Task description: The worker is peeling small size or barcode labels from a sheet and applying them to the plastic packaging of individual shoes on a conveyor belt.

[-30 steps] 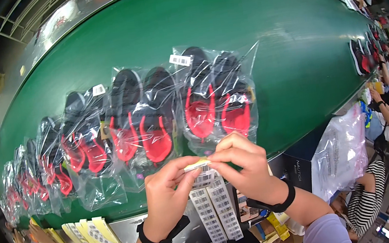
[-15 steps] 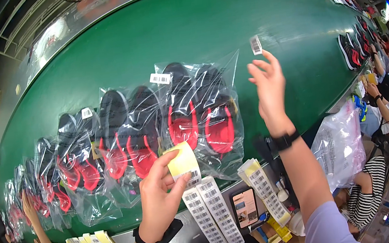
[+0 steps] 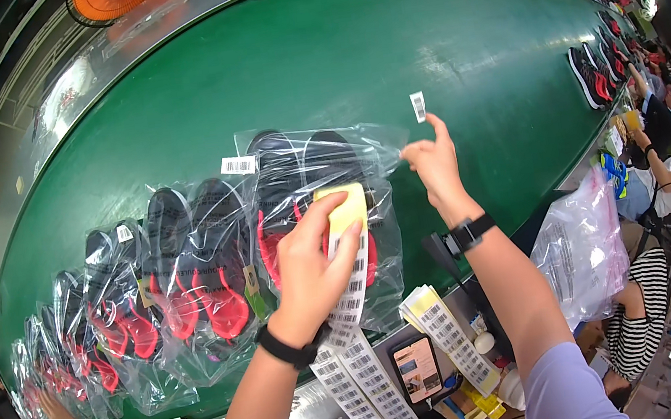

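My left hand grips a yellow-backed strip of barcode stickers over the nearest clear bag of black and red sandals. My right hand is raised over the green conveyor belt, with one small white barcode sticker stuck to the tip of its forefinger, just beyond the bag's top right corner. Both wrists wear black bands.
More bagged sandals lie in an overlapping row to the left, one carrying a white label. Sticker strips and a phone lie at the belt's near edge. Seated people and a white plastic bag are at right.
My right hand has peeled one sticker off the strip and lifted it up and to the right. The left hand has risen with the strip over the nearest bag.
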{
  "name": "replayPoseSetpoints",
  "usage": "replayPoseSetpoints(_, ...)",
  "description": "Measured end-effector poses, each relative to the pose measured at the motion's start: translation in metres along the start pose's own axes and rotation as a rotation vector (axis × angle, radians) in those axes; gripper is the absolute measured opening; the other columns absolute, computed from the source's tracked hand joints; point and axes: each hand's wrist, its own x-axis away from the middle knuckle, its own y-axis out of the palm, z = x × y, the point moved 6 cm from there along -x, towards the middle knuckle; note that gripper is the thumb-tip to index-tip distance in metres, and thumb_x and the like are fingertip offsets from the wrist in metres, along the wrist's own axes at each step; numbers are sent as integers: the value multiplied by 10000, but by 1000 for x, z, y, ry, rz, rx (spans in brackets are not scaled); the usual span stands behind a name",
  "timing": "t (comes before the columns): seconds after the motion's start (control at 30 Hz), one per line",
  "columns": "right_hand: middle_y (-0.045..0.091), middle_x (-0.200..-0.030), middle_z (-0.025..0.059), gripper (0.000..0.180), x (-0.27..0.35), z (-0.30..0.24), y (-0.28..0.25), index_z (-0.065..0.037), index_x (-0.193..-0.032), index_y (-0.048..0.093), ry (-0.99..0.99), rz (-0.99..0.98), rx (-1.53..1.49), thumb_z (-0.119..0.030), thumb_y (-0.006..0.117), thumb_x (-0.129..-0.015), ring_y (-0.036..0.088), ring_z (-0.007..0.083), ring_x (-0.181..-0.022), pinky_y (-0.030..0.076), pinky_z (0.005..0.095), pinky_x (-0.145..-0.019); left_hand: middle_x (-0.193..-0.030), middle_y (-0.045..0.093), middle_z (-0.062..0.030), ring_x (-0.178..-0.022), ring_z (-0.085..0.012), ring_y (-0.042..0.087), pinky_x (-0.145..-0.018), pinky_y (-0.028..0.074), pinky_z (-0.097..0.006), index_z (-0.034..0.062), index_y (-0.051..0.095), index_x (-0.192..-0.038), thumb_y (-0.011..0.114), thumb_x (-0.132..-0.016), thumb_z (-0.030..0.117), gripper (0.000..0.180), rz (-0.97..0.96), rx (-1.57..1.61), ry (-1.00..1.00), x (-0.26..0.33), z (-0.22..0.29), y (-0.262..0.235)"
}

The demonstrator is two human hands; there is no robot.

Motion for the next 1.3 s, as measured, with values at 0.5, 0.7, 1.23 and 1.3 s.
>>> replayPoseSetpoints(0.5, 614, -1225, 119, 55, 2, -20, 6, 0, -857, 643, -263, -102, -33, 4, 698, -860, 566, 82, -804, 484, 245, -744, -1090, 663, -247, -1094, -397, 612, -1125, 344, -513, -3, 615, -1176, 706, -841, 150, 379, -82, -378, 179, -11, -37, 36)
replayPoseSetpoints(0.7, 698, -775, 104, 78, -7, -4, 17, 25, -828, 660, -157, -7, 38, -16, 724, -812, 641, 150, -668, 507, 301, -632, -1076, 665, -252, -1082, -411, 617, -1118, 356, -509, -1, 615, -1168, 704, -839, 137, 368, -75, -383, 193, -11, -39, 36)
replayPoseSetpoints(1.23, 607, -1251, 125, 524, 67, 18, 2, -20, -1380, 462, -87, -104, -214, -42, 670, -900, 594, 173, -1081, 493, 318, -929, -1124, 676, -133, -918, -201, 697, -798, 538, -282, -42, 577, -1236, 583, -934, -15, 303, 105, 202, -240, 52, -20, -21)
replayPoseSetpoints(1.3, 529, -1379, 174, 599, 120, 27, 24, -21, -1413, 444, -68, -196, -213, -75, 707, -878, 551, 231, -1212, 456, 357, -1016, -1152, 648, -172, -930, -219, 696, -793, 585, -332, -43, 500, -1304, 543, -940, -39, 367, 188, 543, -463, 92, -7, -39)
